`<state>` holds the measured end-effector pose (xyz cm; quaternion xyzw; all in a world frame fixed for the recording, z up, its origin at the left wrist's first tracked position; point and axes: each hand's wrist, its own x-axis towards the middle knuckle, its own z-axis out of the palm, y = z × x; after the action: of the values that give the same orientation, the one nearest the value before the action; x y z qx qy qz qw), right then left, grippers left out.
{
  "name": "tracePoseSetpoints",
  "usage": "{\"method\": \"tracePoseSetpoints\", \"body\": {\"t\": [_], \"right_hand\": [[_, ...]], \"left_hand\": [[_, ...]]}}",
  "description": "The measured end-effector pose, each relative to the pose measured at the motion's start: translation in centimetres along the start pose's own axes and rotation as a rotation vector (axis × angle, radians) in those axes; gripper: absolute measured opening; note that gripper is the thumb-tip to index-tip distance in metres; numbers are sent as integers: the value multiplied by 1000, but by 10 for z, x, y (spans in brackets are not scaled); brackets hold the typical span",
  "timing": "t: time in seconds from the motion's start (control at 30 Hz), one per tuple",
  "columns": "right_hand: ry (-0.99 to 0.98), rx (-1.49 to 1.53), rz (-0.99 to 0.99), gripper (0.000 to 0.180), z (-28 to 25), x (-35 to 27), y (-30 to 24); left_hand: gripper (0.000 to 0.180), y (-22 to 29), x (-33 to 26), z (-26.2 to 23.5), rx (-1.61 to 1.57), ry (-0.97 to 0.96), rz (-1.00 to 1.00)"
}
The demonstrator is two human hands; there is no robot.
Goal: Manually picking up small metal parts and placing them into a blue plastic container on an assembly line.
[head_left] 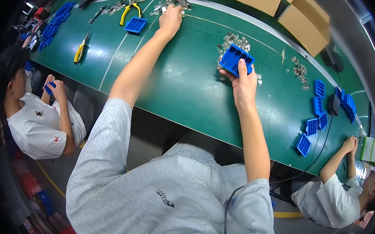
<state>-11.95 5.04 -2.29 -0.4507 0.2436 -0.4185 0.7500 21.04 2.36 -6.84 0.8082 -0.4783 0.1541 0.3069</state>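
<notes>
My right hand (244,87) grips a blue plastic battery holder (234,58) with open slots, thumb over its near edge. The holder is tilted above a pile of small metal clips (242,41) on the green bench. My left hand (171,20) is stretched to the far side of the bench, fingers curled down at another heap of small metal pieces (160,6). Its fingertips are partly hidden, so I cannot make out what they pinch. Left of that hand, another blue holder (136,25) lies beside yellow-handled pliers (131,14).
A second pair of pliers (81,51) lies at left. Several blue holders (312,126) and a black cable (326,139) are at right, with loose metal parts (300,72) farther back. Cardboard boxes (305,24) line the far edge. One co-worker (41,125) sits at each side.
</notes>
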Motion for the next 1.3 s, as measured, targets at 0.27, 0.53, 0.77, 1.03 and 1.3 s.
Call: {"method": "tracePoseSetpoints", "body": {"t": [0.27,0.53,0.77,1.03,1.3], "right_hand": [[-47,130,46,42,1,-4,-10],[-56,233,94,45,-5,-1,-9],[-49,107,33,46,-7,-1,-7],[-78,17,19,43,-4,-2,-9],[-121,63,189,44,0,-5,-3]], "left_hand": [[16,96,-74,-56,-788,-231,-26],[14,132,-106,-79,-862,-252,221],[26,133,-105,-88,-1315,-594,-123],[21,118,-100,-81,-1352,-826,-292],[12,135,-108,-87,-970,-178,207]]}}
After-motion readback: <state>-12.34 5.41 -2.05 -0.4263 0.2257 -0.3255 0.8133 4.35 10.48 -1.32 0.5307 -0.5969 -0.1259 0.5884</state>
